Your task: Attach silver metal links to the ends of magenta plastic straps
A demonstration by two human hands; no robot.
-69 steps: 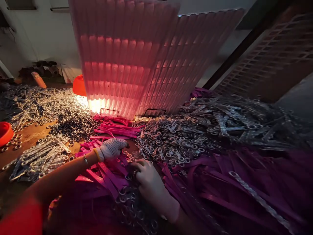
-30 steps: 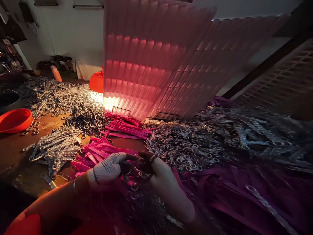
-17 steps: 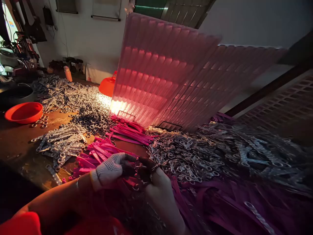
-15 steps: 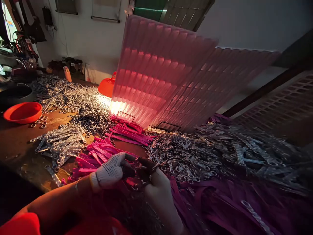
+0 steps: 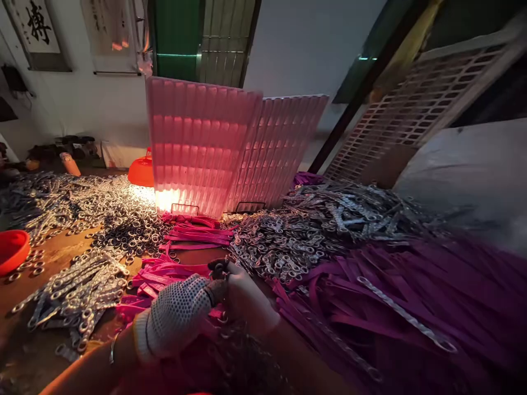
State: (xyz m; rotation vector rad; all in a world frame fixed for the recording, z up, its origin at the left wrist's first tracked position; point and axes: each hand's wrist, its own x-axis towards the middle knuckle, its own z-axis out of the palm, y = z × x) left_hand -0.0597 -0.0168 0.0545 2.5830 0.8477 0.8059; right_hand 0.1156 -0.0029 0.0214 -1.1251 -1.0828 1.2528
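My left hand [image 5: 177, 310] wears a white dotted glove with dark fingertips, its fingers closed in a pinch. Against it, at the middle of the view, my right hand [image 5: 247, 293] is also closed, with dark fingertips. Small shiny metal bits [image 5: 222, 266] show at the right fingertips, but what the hands pinch is too small and dark to name. Behind and left of the hands lie bright pink flat straps [image 5: 177, 269]. A heap of metal links with ring ends [image 5: 284, 244] rises just beyond my right hand. Below the hands, a dark tangle is hard to make out.
Purple straps [image 5: 395, 296] spread on the right, with a twisted silvery strip [image 5: 405, 312] on top. At left are a pile of silvery strips [image 5: 78, 291] and a red bowl [image 5: 12, 249]. A red lamp [image 5: 141, 171] glows beside upright ribbed plastic panels [image 5: 197, 142].
The view has swung to the right, so the panels and piles sit further left. Both hands remain together; my left glove now shows more of its back and the right fingers have turned.
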